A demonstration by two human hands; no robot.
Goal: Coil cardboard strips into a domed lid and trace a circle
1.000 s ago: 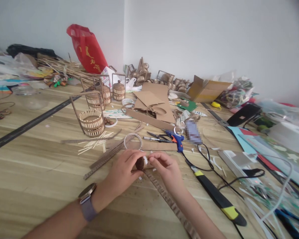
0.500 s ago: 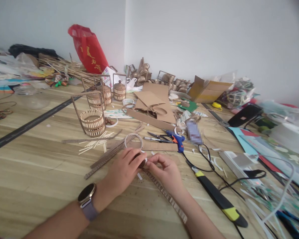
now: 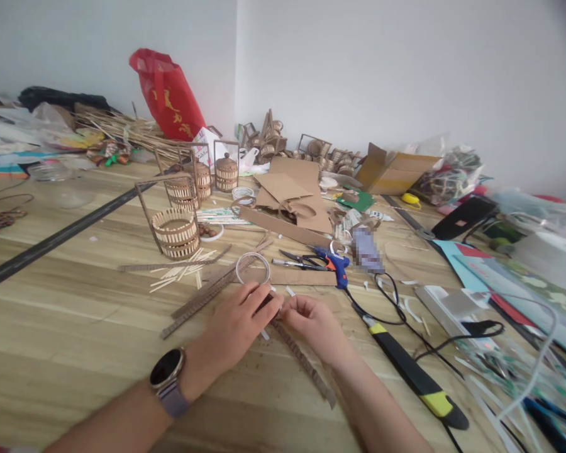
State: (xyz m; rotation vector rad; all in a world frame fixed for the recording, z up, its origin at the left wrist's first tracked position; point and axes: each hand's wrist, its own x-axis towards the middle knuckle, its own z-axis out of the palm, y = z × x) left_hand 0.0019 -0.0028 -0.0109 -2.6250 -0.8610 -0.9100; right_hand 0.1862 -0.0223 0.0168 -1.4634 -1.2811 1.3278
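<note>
My left hand (image 3: 243, 318) is closed over a brown corrugated cardboard strip (image 3: 302, 358), whose rolled or bent upper end is mostly hidden under the fingers. The strip's loose tail slants down to the right across the table, between my forearms. My right hand (image 3: 314, 321) makes a pinch close to the left fingertips; what its fingers grip is hidden. Just beyond my left hand lies a white ring (image 3: 253, 269), like a tape roll. More corrugated strips (image 3: 200, 302) lie to the left, near a heap of thin pale sticks (image 3: 182, 270).
A small slatted basket (image 3: 174, 233) with a tall handle stands at left, others behind it. A blue glue gun (image 3: 337, 264), scissors (image 3: 302, 258) and a black-yellow utility knife (image 3: 415, 371) lie to the right, with cables around. Cardboard sheets (image 3: 287, 189) spread behind.
The strip's tail has turned from its pale ribbed face to its brown side, and its end sits higher and further left. The roll between my fingers is now more covered, and my right fingers have shifted slightly right.
</note>
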